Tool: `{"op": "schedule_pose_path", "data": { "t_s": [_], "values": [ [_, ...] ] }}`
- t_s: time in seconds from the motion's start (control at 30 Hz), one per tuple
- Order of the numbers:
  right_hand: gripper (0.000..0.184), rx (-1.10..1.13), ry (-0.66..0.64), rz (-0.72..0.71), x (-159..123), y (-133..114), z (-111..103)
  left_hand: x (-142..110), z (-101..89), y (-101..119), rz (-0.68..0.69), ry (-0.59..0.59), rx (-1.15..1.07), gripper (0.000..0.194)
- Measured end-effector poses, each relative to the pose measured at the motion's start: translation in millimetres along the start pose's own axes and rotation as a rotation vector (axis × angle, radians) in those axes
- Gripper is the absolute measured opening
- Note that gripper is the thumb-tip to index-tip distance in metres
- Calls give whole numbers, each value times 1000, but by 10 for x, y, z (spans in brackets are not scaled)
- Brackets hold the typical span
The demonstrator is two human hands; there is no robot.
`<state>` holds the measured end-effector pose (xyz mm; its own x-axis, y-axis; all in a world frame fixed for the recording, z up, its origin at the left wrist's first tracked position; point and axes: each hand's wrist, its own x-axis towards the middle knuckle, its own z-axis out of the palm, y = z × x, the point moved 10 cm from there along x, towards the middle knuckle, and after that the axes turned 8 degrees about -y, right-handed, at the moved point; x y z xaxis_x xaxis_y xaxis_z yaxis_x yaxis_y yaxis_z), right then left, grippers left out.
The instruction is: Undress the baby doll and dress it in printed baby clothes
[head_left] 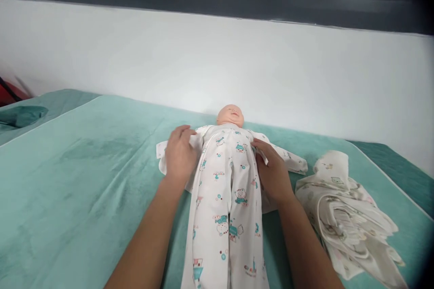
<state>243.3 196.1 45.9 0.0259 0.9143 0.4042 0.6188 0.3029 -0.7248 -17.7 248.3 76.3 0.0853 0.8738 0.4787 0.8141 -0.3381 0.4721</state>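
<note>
A baby doll (230,115) lies on its back on a teal towel-covered surface (84,176), head toward the wall. White printed baby trousers (225,198) are laid over its body. My left hand (179,153) rests on the white garment at the doll's left side, fingers curled round the cloth edge. My right hand (273,169) presses on the garment at the doll's other side, with its fingers pinching a fold of cloth.
A crumpled pile of white printed clothes (346,212) lies to the right of my right arm. A white wall runs behind the surface. A dark green cloth (20,115) lies at the far left.
</note>
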Motion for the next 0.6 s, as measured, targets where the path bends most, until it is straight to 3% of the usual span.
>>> {"op": "schedule_pose_path", "data": {
  "t_s": [0.1,0.17,0.37,0.6],
  "values": [
    [36,146,-19,99,-20,65,65,19,280,156,124,-142,-311,37],
    [42,150,-29,125,3,133,93,31,417,192,151,-208,-348,38],
    [50,-143,-59,41,205,283,160,100,592,123,160,-288,1,45],
    [48,-394,-32,98,315,463,135,154,580,13,151,-212,225,44]
  ]
}}
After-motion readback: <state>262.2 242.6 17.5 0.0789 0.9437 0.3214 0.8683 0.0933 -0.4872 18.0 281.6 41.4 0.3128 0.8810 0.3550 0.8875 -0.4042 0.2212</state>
